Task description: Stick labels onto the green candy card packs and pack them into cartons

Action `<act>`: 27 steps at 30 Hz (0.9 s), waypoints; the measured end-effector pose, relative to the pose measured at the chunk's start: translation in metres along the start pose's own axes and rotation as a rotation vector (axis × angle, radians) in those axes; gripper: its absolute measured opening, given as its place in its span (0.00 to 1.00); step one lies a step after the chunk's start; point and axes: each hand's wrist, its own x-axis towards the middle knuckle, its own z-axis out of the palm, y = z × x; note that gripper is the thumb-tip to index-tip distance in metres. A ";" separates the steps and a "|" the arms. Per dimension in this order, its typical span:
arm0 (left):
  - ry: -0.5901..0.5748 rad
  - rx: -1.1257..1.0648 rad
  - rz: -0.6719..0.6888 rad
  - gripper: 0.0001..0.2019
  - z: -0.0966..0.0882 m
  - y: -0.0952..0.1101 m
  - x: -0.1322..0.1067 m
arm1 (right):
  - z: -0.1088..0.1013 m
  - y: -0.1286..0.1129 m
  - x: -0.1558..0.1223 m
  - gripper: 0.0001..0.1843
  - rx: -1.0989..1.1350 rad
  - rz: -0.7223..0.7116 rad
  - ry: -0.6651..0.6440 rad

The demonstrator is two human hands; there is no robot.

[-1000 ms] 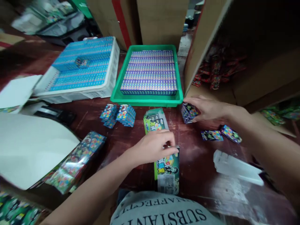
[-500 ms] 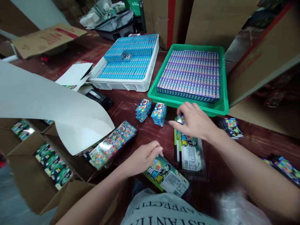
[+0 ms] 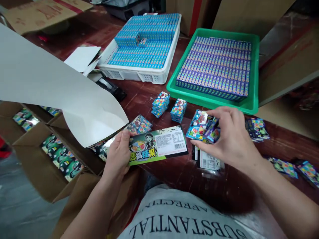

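Note:
My left hand (image 3: 118,152) is closed on the left end of a flat green printed candy package (image 3: 159,144), raised above the table with its white label toward me. Between the thumb and fingers of my right hand (image 3: 228,136) are small candy boxes, a blue one (image 3: 198,124) and a purple one (image 3: 213,132) side by side. They are near the package's right end. Below my right hand another candy package (image 3: 208,162) lies on the table, partly covered. Two short stacks of blue candy boxes (image 3: 160,104) stand just beyond the package.
Behind are a white crate (image 3: 159,78) of blue boxes and a green tray (image 3: 254,66) of purple boxes. An open carton (image 3: 32,166) with packages stands at left under a curved white sheet (image 3: 94,122). More purple boxes (image 3: 258,128) lie at right.
My left hand has lifted the green package and moved it up and left, turning it level. My right hand has raised the small boxes off the table area, beside the package. The view has shifted.

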 end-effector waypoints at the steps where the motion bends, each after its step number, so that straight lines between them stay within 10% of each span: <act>1: -0.008 -0.007 0.002 0.18 0.005 0.000 -0.001 | -0.004 -0.003 -0.013 0.41 -0.042 -0.004 -0.018; 9: -0.232 0.071 -0.023 0.16 0.037 0.006 -0.019 | -0.026 -0.002 -0.062 0.41 0.130 -0.058 -0.372; 16: -0.287 0.112 -0.072 0.19 0.078 -0.009 -0.024 | -0.017 0.019 -0.090 0.76 0.113 -0.049 -0.225; 27: -0.421 0.254 -0.114 0.17 0.133 -0.008 -0.020 | -0.051 0.060 -0.117 0.81 0.210 -0.041 -0.299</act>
